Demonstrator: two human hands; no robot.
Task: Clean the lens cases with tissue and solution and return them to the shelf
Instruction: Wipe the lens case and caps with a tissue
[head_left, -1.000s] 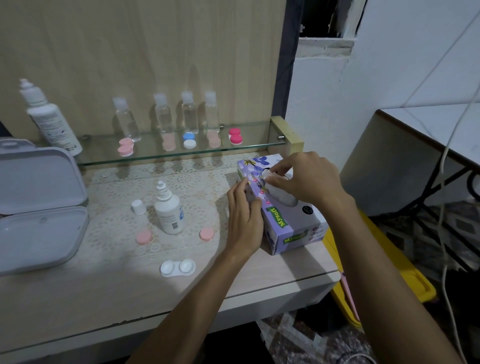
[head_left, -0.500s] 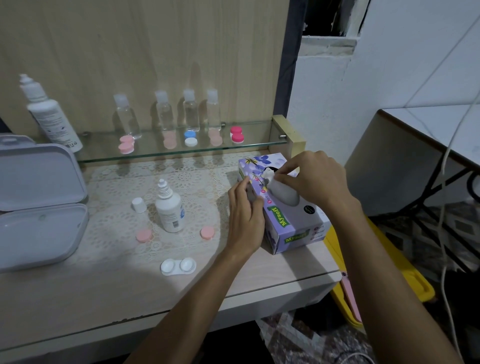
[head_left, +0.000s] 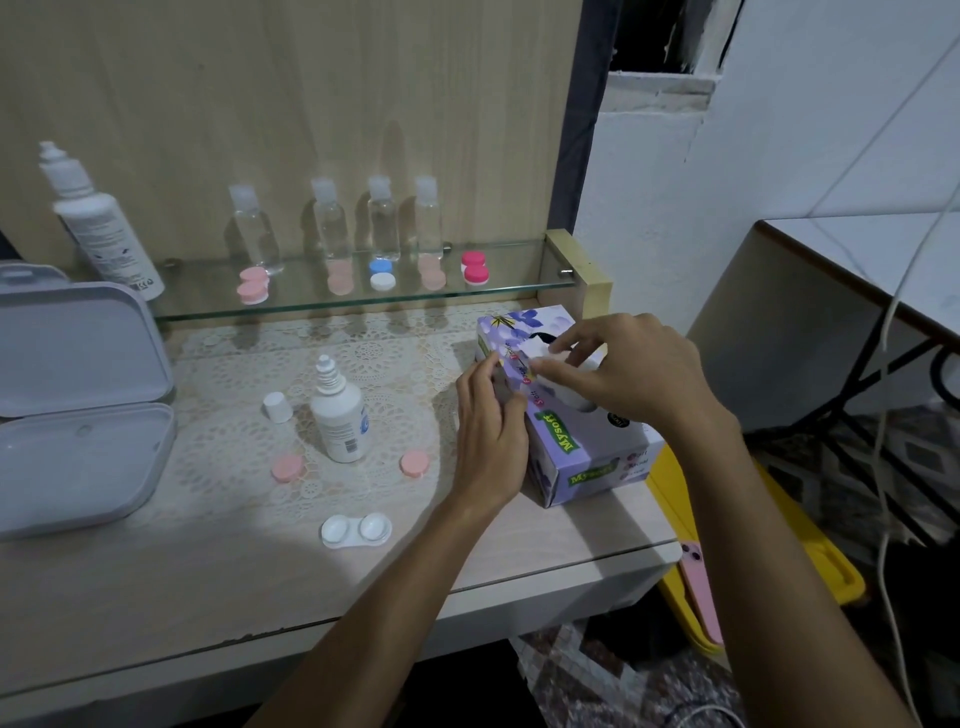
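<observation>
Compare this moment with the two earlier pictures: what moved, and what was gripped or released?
Little changed. The right hand keeps its grip on the tissue at the slot of the tissue box, its fingers shifted slightly; no sheet is out yet. The left hand still steadies the box's near side. The open lens case, pink caps and solution bottle stayed put.

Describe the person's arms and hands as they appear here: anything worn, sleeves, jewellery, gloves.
Both forearms are bare up to the frame's lower edge; no sleeves show. The left hand and the right hand wear no gloves, and no rings, bracelets or watch are visible on the fingers or wrists. Nails look short and unpainted, though they are small in this view.
</observation>
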